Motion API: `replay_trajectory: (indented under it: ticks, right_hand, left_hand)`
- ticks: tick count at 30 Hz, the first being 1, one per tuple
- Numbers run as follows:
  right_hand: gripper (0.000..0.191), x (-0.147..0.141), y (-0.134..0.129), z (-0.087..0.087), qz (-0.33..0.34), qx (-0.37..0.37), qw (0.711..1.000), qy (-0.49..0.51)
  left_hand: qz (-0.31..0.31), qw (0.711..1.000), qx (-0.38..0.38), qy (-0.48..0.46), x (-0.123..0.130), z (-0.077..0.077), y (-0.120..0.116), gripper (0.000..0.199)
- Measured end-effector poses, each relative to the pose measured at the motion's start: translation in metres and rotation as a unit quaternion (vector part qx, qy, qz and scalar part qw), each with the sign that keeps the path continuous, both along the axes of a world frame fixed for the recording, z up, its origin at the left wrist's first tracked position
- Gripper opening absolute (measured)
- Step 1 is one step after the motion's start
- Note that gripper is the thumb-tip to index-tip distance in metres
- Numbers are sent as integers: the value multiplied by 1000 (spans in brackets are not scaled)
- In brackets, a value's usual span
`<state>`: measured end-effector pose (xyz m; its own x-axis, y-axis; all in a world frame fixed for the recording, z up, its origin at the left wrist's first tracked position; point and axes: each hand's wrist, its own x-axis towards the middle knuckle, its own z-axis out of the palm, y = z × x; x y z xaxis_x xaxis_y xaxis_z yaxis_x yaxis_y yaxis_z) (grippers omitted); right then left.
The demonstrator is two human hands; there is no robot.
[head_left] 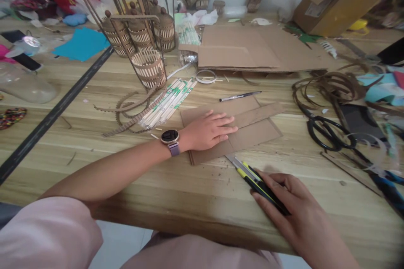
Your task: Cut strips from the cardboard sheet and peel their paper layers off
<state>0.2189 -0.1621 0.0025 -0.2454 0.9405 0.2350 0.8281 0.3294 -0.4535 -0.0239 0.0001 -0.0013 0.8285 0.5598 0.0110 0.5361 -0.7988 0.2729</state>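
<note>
My left hand (210, 130) lies flat with its fingers stretched over a piece of cardboard (259, 134), pressing it to the wooden table. A narrow cardboard strip (261, 113) rests across that piece, its left end close to my fingertips. In my right hand (296, 201) is a black and yellow-green utility knife (260, 185). Its blade is out, with the tip at the near edge of the cardboard. Just beyond the cardboard lies a pen (240, 96).
Bamboo-slatted lanterns (148, 67) with tall handles stand at the back left, beside packed sticks (170, 103) and corrugated strips (126, 109). Larger cardboard sheets (236, 50) lie behind. On the right are black-handled scissors (331, 134), coiled brown strips (331, 84) and an open carton (337, 6).
</note>
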Motion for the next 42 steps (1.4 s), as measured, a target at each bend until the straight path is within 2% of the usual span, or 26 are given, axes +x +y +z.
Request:
replay_trajectory:
  ticks: [3, 8, 10, 19, 29, 42]
  right_hand:
    - [38, -4, -1, -1, 1, -7, 1000, -2]
    - [46, -8, -4, -6, 74, -18, 997, -15]
    - [49, -10, -5, -7, 82, -28, 996, -23]
    - [39, -37, -2, 0, 96, -5, 995, -1]
    - [36, -25, 29, 12, 183, -44, 982, -18]
    - [39, -5, 66, -1, 282, -74, 957, -9]
  left_hand:
    - [4, 1000, -1, -1, 0, 1, -1, 45]
    - [3, 1000, 2, -6, 0, 1, -1, 45]
    - [1, 1000, 4, -8, 0, 1, -1, 45]
    - [1, 1000, 6, 2, 2, 2, 0, 45]
    - [1, 1000, 2, 20, 4, 4, 0, 45]
    - [-25, 999, 13, 20, 1, 5, 3, 46]
